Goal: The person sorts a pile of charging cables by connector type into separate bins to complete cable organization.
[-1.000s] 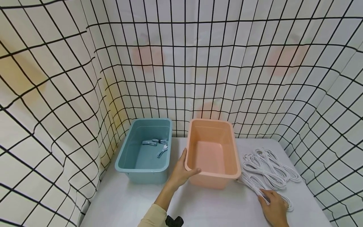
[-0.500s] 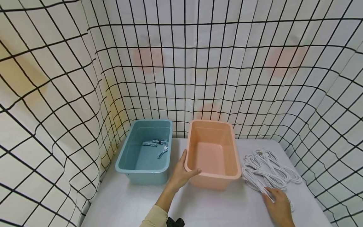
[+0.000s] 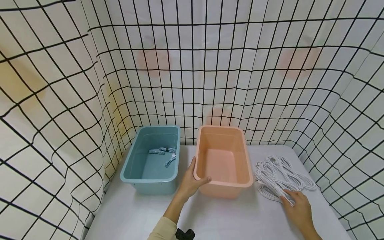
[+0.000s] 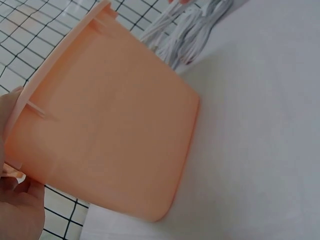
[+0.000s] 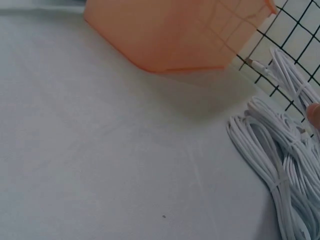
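Note:
My left hand (image 3: 189, 182) grips the near left corner of a peach-orange plastic bin (image 3: 222, 191), thumb over the rim and fingers along the outer side. In the left wrist view that hand (image 4: 21, 212) wraps the rim at the left edge. At the right, my right hand (image 3: 299, 208) pinches the near end of a coiled white cable bundle (image 3: 276, 185). The right wrist view shows the held bundle (image 5: 287, 72) raised above other white cable bundles (image 5: 270, 160), its metal-tipped plug pointing toward the bin; only a fingertip (image 5: 313, 115) shows there.
A blue-green bin (image 3: 154, 187) stands left of the orange one, with a few small tied cables (image 3: 170, 160) inside. More white cables (image 3: 295, 178) lie on the white tabletop (image 3: 234, 218) at the right. Black wire mesh (image 3: 222, 76) encloses the back and sides.
My right hand has moved forward, away from my body, carrying the pinched cable bundle over the others. The left hand keeps its hold on the bin.

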The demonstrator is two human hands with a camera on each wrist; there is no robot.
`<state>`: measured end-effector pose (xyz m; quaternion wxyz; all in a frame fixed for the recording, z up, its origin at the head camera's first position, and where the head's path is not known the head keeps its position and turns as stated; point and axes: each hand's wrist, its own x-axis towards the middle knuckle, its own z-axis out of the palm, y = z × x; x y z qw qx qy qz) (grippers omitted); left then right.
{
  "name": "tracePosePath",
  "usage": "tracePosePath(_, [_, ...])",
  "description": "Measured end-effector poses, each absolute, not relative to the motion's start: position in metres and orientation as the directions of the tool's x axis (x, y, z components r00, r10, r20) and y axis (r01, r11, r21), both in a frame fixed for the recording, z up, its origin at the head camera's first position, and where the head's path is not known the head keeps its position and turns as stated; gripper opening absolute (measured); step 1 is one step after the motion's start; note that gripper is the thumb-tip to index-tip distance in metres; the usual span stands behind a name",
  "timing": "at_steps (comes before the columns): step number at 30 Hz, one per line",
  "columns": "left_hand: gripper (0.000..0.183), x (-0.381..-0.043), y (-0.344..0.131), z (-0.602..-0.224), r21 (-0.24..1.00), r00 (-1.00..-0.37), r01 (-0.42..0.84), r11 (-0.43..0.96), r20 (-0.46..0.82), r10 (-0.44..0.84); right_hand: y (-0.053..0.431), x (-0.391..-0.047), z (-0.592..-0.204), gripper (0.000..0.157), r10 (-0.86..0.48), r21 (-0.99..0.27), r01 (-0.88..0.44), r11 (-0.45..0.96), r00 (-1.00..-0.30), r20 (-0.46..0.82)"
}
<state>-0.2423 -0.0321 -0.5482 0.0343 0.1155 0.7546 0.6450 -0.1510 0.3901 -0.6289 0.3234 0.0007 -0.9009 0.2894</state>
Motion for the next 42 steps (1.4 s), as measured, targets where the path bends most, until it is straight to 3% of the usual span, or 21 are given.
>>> tracePosePath(23, [0.113, -0.243, -0.033, -0.55, 0.983, -0.962, 0.147, 0.114, 0.115, 0.246, 0.393, -0.166, -0.569, 0.035, 0.219, -0.555, -0.142, 0.82, -0.817, 0.534])
tracePosePath(42, [0.112, -0.242, -0.033, -0.55, 0.982, -0.965, 0.14, 0.127, 0.107, 0.238, 0.361, -0.205, -0.498, 0.033, 0.213, -0.572, -0.156, 0.805, -0.825, 0.523])
